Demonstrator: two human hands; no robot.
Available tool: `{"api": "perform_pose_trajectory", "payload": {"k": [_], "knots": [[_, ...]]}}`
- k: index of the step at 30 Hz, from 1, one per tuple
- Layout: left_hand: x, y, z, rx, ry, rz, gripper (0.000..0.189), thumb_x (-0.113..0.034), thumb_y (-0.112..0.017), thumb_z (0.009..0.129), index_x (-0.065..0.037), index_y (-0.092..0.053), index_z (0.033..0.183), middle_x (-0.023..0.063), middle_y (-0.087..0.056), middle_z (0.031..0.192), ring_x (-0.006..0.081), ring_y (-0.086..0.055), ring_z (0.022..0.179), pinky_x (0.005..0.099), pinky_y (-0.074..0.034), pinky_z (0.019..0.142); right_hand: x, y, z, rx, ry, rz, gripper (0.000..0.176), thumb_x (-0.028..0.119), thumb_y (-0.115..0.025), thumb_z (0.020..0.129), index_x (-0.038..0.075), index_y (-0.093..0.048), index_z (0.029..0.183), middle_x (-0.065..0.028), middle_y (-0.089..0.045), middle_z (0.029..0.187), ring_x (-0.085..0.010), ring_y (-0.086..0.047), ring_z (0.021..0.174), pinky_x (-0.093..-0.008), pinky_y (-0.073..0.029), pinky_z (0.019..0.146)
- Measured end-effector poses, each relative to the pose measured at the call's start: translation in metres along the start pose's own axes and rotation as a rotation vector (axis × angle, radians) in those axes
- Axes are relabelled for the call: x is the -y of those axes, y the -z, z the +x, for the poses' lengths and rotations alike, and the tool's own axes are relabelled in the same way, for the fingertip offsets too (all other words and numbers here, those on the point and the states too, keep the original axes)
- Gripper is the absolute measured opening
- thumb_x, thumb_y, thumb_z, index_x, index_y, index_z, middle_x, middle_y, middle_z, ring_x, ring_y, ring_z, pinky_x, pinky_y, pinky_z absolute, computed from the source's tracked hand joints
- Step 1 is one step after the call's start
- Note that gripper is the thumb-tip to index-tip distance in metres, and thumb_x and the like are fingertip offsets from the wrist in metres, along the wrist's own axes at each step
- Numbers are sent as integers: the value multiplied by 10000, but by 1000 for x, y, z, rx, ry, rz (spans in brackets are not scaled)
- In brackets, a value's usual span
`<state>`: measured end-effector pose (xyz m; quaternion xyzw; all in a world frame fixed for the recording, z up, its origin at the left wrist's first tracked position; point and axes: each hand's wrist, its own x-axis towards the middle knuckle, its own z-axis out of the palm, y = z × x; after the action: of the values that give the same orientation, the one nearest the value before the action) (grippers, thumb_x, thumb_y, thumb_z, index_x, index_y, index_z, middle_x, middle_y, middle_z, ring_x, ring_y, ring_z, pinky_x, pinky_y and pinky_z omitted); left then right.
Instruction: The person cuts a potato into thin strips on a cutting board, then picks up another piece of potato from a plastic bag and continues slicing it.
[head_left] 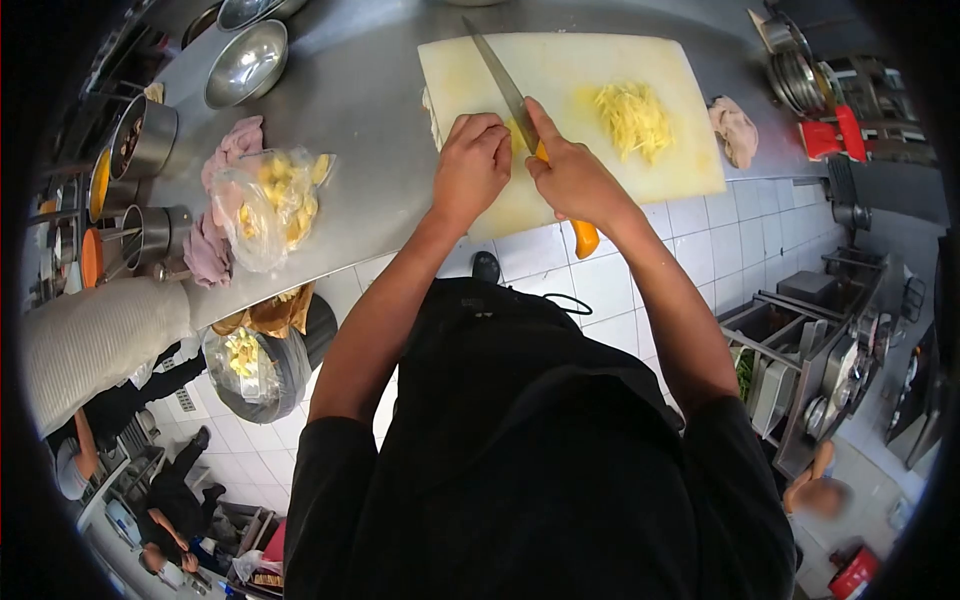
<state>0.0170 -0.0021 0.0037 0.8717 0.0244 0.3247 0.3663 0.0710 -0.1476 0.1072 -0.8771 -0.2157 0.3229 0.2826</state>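
Note:
My right hand [575, 178] grips a kitchen knife [496, 66] by its orange handle, with the index finger laid along the blade. The blade points away from me over the cutting board [560, 60]. My left hand [474, 165] is closed at the board's left side, fingers curled against the blade. Under its fingertips shows a bit of pale yellow ginger [517, 137], mostly hidden. To the right, a heap of thin yellow ginger shreds [634, 120] lies on the board. A clear plastic bag [262, 215] of yellow pieces lies left of the board.
Pink cloths [208, 250] lie beside the bag, and another cloth [735, 131] is right of the board. A metal bowl [247, 64] and pots [146, 135] stand left. Below the table edge is a lined bin [262, 395] with scraps. A co-worker's pale sleeve [110, 335] is at left.

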Motion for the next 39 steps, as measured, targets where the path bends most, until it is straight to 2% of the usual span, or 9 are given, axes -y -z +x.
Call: {"api": "perform_pose_trajectory", "payload": {"k": [4, 7, 13, 16, 25, 28, 31, 34, 39], "knots": [[1, 0, -1, 72, 18, -10, 70, 11, -707, 826, 9, -750, 881, 78, -689, 1006, 283, -633, 974, 389, -550, 864, -31, -26, 23, -209, 212, -224, 770, 122, -498, 993, 170, -143, 1674, -263, -720, 1006, -292, -674, 573, -424, -583, 685], [2, 1, 1, 57, 10, -2, 60, 0, -714, 825, 3, -754, 869, 76, -684, 999, 281, -627, 970, 386, -549, 857, -5, -6, 11, -37, 67, -89, 807, 124, -512, 958, 107, -122, 1664, -322, -711, 1044, -490, -671, 1023, -539, -508, 957], [1, 0, 0, 23, 55, 12, 63, -19, -754, 823, -6, -771, 883, 70, -690, 1011, 281, -628, 977, 384, -549, 851, -2, -14, 11, -43, 54, -178, 800, 128, -510, 962, 99, -127, 1664, -320, -708, 1070, -487, -671, 1036, -535, -502, 975], [3, 0, -2, 36, 64, 12, 79, -18, -761, 827, -9, -777, 904, 65, -696, 1019, 281, -629, 977, 382, -546, 855, -12, -15, 13, -121, 106, -192, 783, 146, -511, 994, 183, -128, 1675, -319, -706, 1012, -440, -708, 857, -501, -535, 877], [4, 2, -1, 57, 58, 8, 87, 12, -723, 844, -9, -772, 914, 64, -691, 1018, 280, -621, 978, 378, -542, 846, 1, -9, 15, -57, 69, -179, 795, 119, -503, 957, 81, -129, 1658, -317, -715, 987, -494, -679, 994, -532, -525, 916], [3, 2, 1, 53, 56, 10, 95, 23, -712, 840, -9, -767, 910, 66, -691, 1020, 287, -619, 984, 382, -543, 847, 22, 4, 2, 48, -47, -27, 790, 122, -501, 956, 92, -140, 1659, -310, -716, 938, -465, -705, 876, -517, -545, 867], [4, 1, 0, 65, 43, 12, 101, 35, -705, 834, -8, -762, 905, 67, -690, 1020, 292, -618, 989, 387, -542, 844, -21, -27, 29, -200, 246, -203, 783, 123, -484, 961, 100, -137, 1662, -281, -720, 884, -401, -705, 689, -477, -569, 797], [4, 3, -2, 78, 39, 16, 99, 38, -707, 830, -9, -760, 900, 66, -690, 1020, 293, -617, 991, 387, -542, 844, 1, -6, 20, -4, 17, -61, 774, 123, -495, 999, 174, -121, 1675, -272, -721, 980, -301, -692, 591, -426, -579, 693], [3, 1, 1, 54, 62, -7, 89, 34, -720, 824, -9, -760, 891, 66, -692, 1022, 291, -616, 988, 384, -540, 855, -3, -17, 17, -43, 40, -69, 777, 117, -493, 996, 175, -120, 1675, -257, -718, 963, -304, -701, 614, -432, -583, 695]]}}
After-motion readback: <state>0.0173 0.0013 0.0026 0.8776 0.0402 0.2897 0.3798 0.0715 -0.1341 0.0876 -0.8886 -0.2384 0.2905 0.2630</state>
